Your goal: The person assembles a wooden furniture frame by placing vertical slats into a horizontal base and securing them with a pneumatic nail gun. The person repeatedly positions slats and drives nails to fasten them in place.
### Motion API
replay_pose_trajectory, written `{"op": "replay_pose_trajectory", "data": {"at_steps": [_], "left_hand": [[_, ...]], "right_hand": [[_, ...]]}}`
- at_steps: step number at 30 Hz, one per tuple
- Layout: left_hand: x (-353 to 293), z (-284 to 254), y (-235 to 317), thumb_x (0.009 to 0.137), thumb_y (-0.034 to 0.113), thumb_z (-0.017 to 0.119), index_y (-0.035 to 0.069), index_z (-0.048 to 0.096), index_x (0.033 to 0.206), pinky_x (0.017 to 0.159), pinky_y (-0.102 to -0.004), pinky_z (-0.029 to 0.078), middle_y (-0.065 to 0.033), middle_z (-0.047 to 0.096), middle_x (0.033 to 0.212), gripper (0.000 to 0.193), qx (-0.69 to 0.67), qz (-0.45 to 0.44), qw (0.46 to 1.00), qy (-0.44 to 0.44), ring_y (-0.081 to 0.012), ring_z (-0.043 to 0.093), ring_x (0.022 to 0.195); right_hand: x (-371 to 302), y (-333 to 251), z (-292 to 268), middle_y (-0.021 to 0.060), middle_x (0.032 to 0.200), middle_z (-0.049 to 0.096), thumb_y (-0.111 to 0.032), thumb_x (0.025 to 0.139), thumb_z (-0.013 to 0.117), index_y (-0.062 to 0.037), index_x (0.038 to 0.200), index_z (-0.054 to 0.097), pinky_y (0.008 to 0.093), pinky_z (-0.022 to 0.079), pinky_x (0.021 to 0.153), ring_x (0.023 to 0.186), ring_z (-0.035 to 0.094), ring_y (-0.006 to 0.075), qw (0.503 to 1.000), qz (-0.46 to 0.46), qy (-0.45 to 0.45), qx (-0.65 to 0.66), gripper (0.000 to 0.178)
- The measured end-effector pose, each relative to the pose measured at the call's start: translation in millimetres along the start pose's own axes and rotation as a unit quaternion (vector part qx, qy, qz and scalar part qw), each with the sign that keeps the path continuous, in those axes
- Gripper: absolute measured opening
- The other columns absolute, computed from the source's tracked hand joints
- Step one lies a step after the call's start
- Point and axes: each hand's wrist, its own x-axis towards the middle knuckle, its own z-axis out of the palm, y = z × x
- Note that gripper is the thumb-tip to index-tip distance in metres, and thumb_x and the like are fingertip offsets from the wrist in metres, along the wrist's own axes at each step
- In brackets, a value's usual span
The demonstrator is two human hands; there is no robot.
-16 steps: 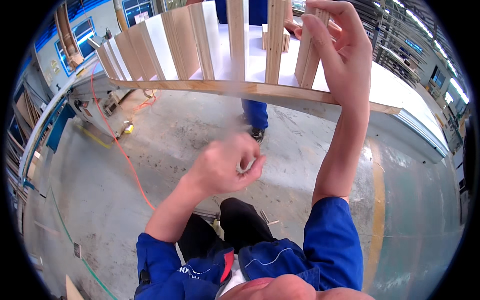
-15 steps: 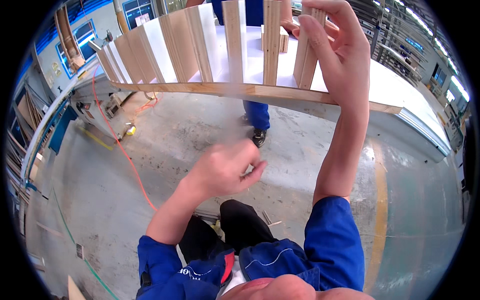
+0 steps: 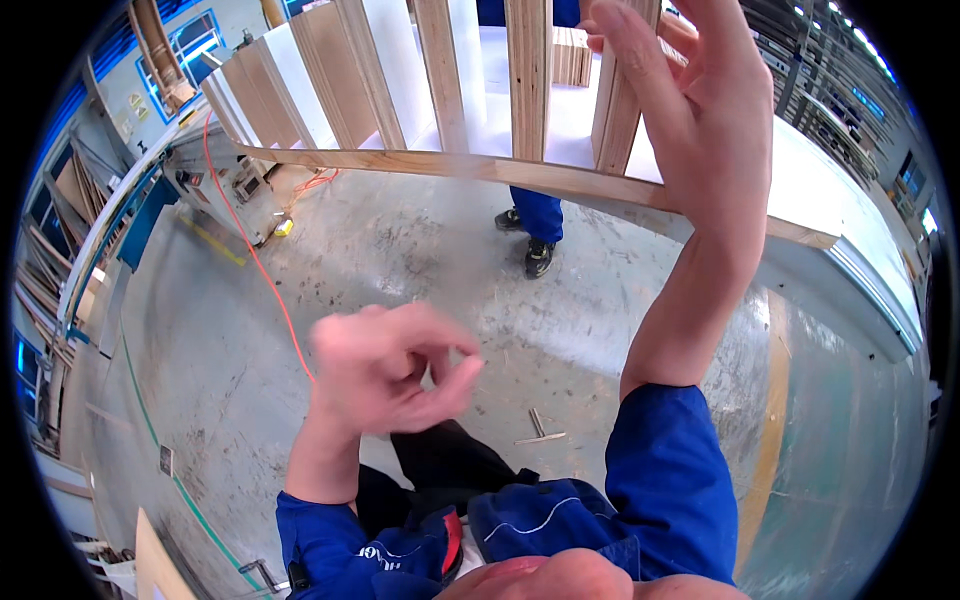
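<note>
A row of upright plywood strips point(image 3: 528, 95) stands along the near edge of a white-topped panel point(image 3: 400, 163) with a bare wooden rim. At the right end of the row, my right hand point(image 3: 710, 130) grips the upper part of one plywood strip point(image 3: 618, 125), thumb on the near side and fingers partly hidden behind it. My left hand point(image 3: 390, 370) hangs in front of the panel, above the floor, blurred by motion. Its fingers are curled, with thumb and forefinger tips brought together; anything pinched there is too small or blurred to name.
Beyond the panel stands another person in blue trousers point(image 3: 538, 215). A small plywood block point(image 3: 572, 58) lies on the panel behind the strips. An orange hose point(image 3: 262, 270) and a green hose point(image 3: 150, 420) run over the floor at left, near a grey machine point(image 3: 225, 190).
My left hand has moved left and closer to my body. My right hand stays on the same strip, while the view has shifted slightly.
</note>
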Motion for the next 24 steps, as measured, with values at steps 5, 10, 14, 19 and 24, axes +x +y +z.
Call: {"op": "replay_pose_trajectory", "data": {"at_steps": [5, 10, 14, 19, 24], "left_hand": [[-20.7, 33.0, -22.8, 0.073, 0.005, 0.081, 0.005, 0.061, 0.086, 0.044, -0.0232, 0.047, -0.0069, 0.073, 0.093, 0.024, 0.039, -0.165, 0.981, -0.093, -0.0104, 0.065, 0.055], [12.9, 13.8, -20.9, 0.073, 0.000, 0.080, 0.000, 0.065, 0.093, 0.056, -0.0264, 0.057, -0.0147, 0.073, 0.107, 0.025, 0.181, 0.123, 0.975, -0.050, -0.0215, 0.072, 0.066], [12.2, -20.0, 8.3, 0.074, -0.001, 0.077, 0.001, 0.071, 0.093, 0.056, -0.0271, 0.058, -0.0146, 0.073, 0.098, 0.020, 0.212, 0.149, 0.962, 0.085, -0.0224, 0.073, 0.070], [-25.1, -57.6, 33.6, 0.080, 0.004, 0.077, 0.001, 0.073, 0.090, 0.057, -0.0248, 0.060, -0.0208, 0.072, 0.090, 0.012, 0.007, 0.146, 0.976, 0.160, -0.0223, 0.072, 0.065], [-63.0, -111.4, 69.7, 0.089, 0.002, 0.066, 0.003, 0.070, 0.085, 0.048, -0.0262, 0.058, -0.0167, 0.071, 0.079, 0.006, -0.258, 0.236, 0.933, 0.085, -0.0184, 0.071, 0.059]], "right_hand": [[1.6, -4.0, -4.9, 0.0125, 0.111, 0.065, -0.004, 0.093, 0.065, -0.0031, 0.115, 0.058, 0.0335, 0.058, 0.082, 0.098, 0.067, 0.0198, 0.999, 0.005, -0.014, -0.031, 0.023], [-1.0, 9.0, -5.0, 0.0105, 0.109, 0.070, -0.019, 0.098, 0.064, -0.0058, 0.120, 0.060, 0.0399, 0.058, 0.091, 0.100, 0.071, 0.0224, 0.991, -0.036, -0.031, -0.123, 0.027], [-2.3, 6.2, 0.3, 0.0111, 0.110, 0.069, -0.020, 0.098, 0.064, -0.0056, 0.122, 0.060, 0.0394, 0.057, 0.091, 0.101, 0.071, 0.0223, 0.995, -0.017, -0.036, -0.093, 0.028], [-6.1, 16.5, -8.8, 0.0089, 0.118, 0.068, -0.028, 0.096, 0.066, -0.0064, 0.123, 0.062, 0.0372, 0.059, 0.087, 0.098, 0.072, 0.0247, 0.982, -0.062, -0.039, -0.174, 0.034], [-4.3, 15.0, -5.3, 0.0119, 0.123, 0.067, -0.034, 0.100, 0.060, -0.0097, 0.126, 0.060, 0.0407, 0.059, 0.088, 0.103, 0.070, 0.0243, 0.963, -0.081, -0.036, -0.254, 0.036]]}}
